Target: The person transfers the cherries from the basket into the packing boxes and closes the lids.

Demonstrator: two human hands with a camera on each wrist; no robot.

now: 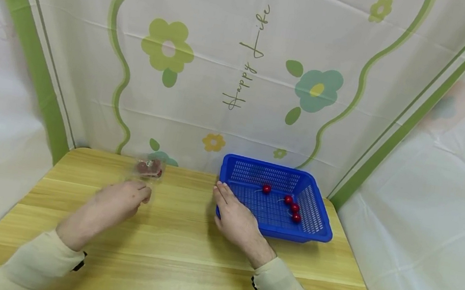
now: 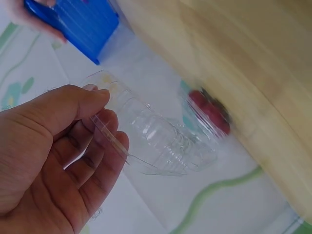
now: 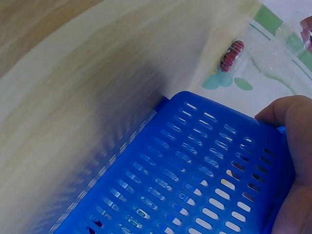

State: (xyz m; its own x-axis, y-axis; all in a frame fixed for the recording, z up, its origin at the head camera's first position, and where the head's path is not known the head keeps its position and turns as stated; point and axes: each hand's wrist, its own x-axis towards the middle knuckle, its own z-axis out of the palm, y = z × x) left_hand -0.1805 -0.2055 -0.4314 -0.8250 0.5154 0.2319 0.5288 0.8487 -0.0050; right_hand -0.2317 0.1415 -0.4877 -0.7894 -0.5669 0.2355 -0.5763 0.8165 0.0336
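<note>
My left hand (image 1: 122, 201) is at the back left of the table. In the left wrist view its thumb and fingers pinch the edge of a clear plastic clamshell container's lid (image 2: 153, 129), which is raised. Dark red cherries (image 2: 210, 111) lie in the container's base. My right hand (image 1: 237, 220) grips the left rim of a blue plastic basket (image 1: 304, 238), thumb outside the slotted wall, fingers over the rim. Inside the basket lie several red cherries with stems: one cherry (image 1: 267, 188) near the middle, the others toward the right wall.
The light wooden table (image 1: 180, 261) runs back to a white curtain (image 1: 203, 101) with printed flowers and lettering. More white curtain hangs along both sides. The basket stands at the table's back right, close to the curtain.
</note>
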